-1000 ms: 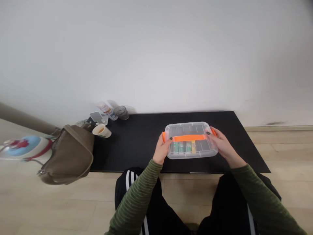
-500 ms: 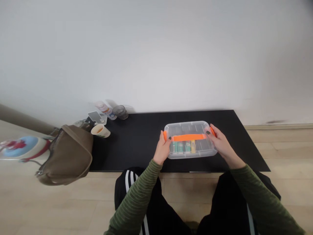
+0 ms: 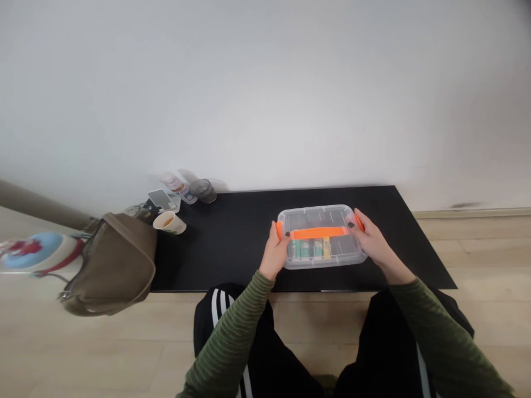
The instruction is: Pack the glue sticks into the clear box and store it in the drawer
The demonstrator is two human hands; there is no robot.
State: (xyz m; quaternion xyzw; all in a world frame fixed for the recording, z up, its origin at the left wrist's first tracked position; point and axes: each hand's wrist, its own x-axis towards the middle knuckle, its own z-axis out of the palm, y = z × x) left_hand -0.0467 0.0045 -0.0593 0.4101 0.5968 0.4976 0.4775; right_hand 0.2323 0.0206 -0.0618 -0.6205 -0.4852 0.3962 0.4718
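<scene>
A clear box [image 3: 320, 215] is being pinched at its short ends by the left hand [image 3: 274, 253] and right hand [image 3: 374, 242], the fingers [image 3: 357, 225] being curled over its rim beside orange clips [image 3: 279, 230]. Green and yellow items [image 3: 310, 249] are being kept inside it, above a black table [image 3: 215, 249].

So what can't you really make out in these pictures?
All from the head camera:
- Labels on the small things inside the clear plastic box: too small, and the orange strap covers their tops.
- The box's end corners: hidden by the left hand and right hand.
- What's in the paper cup: too small to tell.
</scene>
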